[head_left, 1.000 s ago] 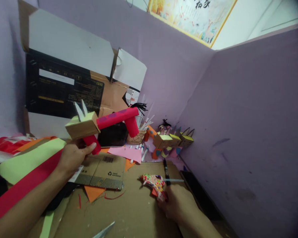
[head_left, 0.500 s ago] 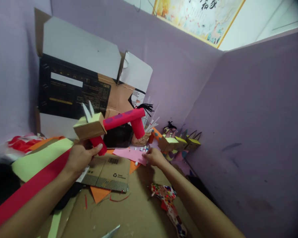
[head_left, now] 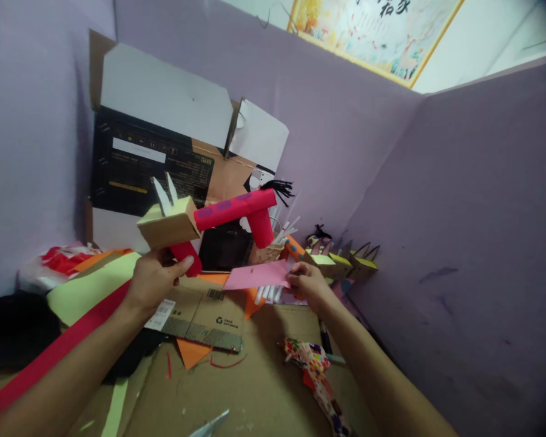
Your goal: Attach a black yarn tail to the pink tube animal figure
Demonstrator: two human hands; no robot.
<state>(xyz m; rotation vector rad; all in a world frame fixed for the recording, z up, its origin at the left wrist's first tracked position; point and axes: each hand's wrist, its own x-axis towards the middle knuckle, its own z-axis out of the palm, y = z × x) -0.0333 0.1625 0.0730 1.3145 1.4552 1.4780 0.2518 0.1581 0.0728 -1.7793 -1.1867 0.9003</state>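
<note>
My left hand (head_left: 157, 279) grips a paper animal (head_left: 236, 207) by one red tube leg. Red paper tubes with purple spots form its body; it has a box-shaped yellow-green and brown head, two white pointed ears and a black fringe tail. Between the fingers of my right hand (head_left: 309, 282) is the edge of a pink paper sheet (head_left: 257, 276), held up off the table. Right behind that sheet lie several white markers (head_left: 269, 295). A glue gun (head_left: 307, 358) with a colourful pattern rests on the cardboard, below my right wrist.
An opened cardboard box (head_left: 164, 79) leans against the purple wall. Similar paper animals (head_left: 341, 264) stand at the right rear. A flat cardboard piece (head_left: 200, 315), orange paper (head_left: 193, 353), a long red strip (head_left: 68, 340) and a blade tip (head_left: 212, 423) lie nearer.
My right hand has lifted the pink sheet off the table and moved slightly up and right. The paper animal stays in my left hand. The whole view has shifted a little.
</note>
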